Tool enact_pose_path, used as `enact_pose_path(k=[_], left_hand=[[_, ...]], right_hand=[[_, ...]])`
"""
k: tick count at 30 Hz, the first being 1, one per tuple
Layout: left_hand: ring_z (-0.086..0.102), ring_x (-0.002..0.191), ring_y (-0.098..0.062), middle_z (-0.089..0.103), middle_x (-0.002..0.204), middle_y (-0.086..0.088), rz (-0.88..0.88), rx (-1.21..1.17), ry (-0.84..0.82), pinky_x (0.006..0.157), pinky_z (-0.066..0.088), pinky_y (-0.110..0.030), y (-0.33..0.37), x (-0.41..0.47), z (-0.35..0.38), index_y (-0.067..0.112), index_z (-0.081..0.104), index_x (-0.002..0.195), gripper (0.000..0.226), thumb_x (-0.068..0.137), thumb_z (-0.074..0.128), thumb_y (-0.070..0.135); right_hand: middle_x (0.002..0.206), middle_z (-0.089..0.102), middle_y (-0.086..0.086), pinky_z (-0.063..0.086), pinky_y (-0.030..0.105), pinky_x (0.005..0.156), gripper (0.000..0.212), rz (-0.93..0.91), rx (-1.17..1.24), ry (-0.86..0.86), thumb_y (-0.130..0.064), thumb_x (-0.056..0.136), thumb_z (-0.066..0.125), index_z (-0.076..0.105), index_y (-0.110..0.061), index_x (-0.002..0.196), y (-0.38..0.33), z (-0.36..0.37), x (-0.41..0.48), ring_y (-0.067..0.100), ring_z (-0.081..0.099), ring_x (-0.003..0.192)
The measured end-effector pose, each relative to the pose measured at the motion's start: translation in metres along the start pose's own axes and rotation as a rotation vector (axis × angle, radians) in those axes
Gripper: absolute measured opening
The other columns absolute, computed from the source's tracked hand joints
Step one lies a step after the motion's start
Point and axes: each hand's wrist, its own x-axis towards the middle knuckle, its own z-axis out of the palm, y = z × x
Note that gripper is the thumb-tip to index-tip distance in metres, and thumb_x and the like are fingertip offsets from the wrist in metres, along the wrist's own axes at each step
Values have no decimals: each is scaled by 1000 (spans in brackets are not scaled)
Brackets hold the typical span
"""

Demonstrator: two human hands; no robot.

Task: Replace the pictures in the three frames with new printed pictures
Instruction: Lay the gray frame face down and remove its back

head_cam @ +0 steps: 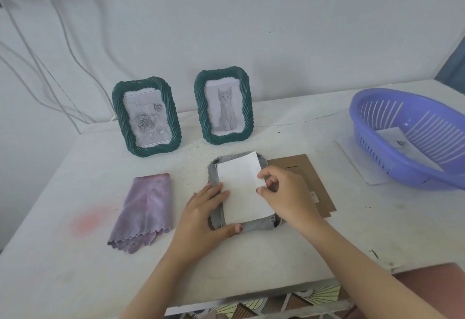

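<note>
Two green twisted-rim frames stand upright at the back: the left frame [146, 118] shows a rose picture, the right frame [223, 107] a cat picture. A third frame [254, 225] lies face down in the middle, its grey back side up. A white printed sheet [241, 187] lies blank side up on it, slightly askew. My left hand [205, 214] rests on the frame's left edge, fingers straight on the sheet, thumb at the bottom edge. My right hand [284, 193] pinches the sheet's right edge between thumb and fingers.
A brown cardboard backing [302, 165] lies right of the face-down frame, partly under my right hand. A purple cloth [146, 210] lies to the left. A blue plastic basket [412, 137] holding a printed picture stands at the right on white paper [352, 157].
</note>
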Motion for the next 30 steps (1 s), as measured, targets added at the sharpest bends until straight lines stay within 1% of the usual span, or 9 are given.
enact_pose_path(k=[6, 9, 12, 17, 20, 23, 25, 27, 30], left_hand=[[16, 136, 0, 29, 142, 20, 8, 15, -3, 115, 12, -32, 0, -1, -1, 30, 44, 134, 99, 56, 38, 90], [14, 134, 2, 27, 140, 23, 16, 9, 1, 113, 10, -28, 1, -2, -2, 32, 40, 135, 99, 56, 39, 89], [14, 133, 6, 28, 138, 26, 17, -3, 17, 113, 10, -26, 2, -2, -2, 31, 42, 135, 100, 54, 41, 90], [3, 127, 24, 22, 138, 29, 64, -42, 66, 104, 1, -3, 3, -2, -4, 39, 38, 131, 84, 59, 53, 80], [20, 128, 18, 35, 138, 24, 21, -165, 116, 101, 12, 2, 10, 1, -7, 47, 42, 124, 64, 65, 58, 65], [47, 117, 6, 54, 126, 14, -20, -380, 132, 94, 33, -5, 29, 14, -13, 47, 53, 112, 39, 75, 64, 48], [61, 102, -1, 62, 115, 7, -111, -631, 85, 82, 45, -12, 44, 27, -16, 38, 59, 107, 26, 83, 66, 28], [66, 88, -9, 65, 109, 0, -193, -858, 38, 73, 52, -19, 57, 41, -18, 24, 62, 106, 26, 86, 60, 9], [67, 72, -9, 65, 97, -6, -240, -954, 19, 62, 54, -23, 74, 61, -18, 16, 65, 100, 28, 84, 57, -6]], right_hand=[[81, 61, -8, 39, 17, 63, 18, -26, -61, 64, -16, 80, 68, 66, -19, 97, 2, 2, -2, 6, 53, 70], [75, 60, -12, 37, 5, 58, 15, 0, 5, 86, -12, 79, 68, 68, -19, 92, 2, 0, -1, -2, 51, 63], [70, 57, -15, 39, 1, 60, 15, 32, 94, 100, -4, 79, 66, 70, -15, 88, 1, -5, 0, -2, 52, 62], [78, 65, -6, 42, 3, 63, 17, 97, 287, 77, -6, 78, 67, 71, -21, 85, 7, -15, 0, 6, 60, 73], [79, 65, -7, 45, 10, 70, 21, 121, 435, 82, -5, 79, 68, 71, -26, 81, 10, -25, 2, 6, 60, 76], [83, 63, 3, 48, 15, 72, 25, 134, 608, 93, 0, 79, 67, 71, -24, 80, 8, -37, 5, 10, 59, 78], [82, 63, 6, 49, 13, 68, 24, 124, 692, 93, 3, 79, 66, 71, -20, 81, 6, -46, 6, 10, 59, 76], [80, 62, 6, 49, 12, 67, 23, 102, 719, 96, 5, 80, 65, 71, -17, 83, 4, -56, 5, 8, 59, 73], [80, 62, 5, 50, 12, 66, 22, 91, 686, 111, 4, 80, 65, 71, -17, 83, 4, -71, 4, 5, 60, 71]])
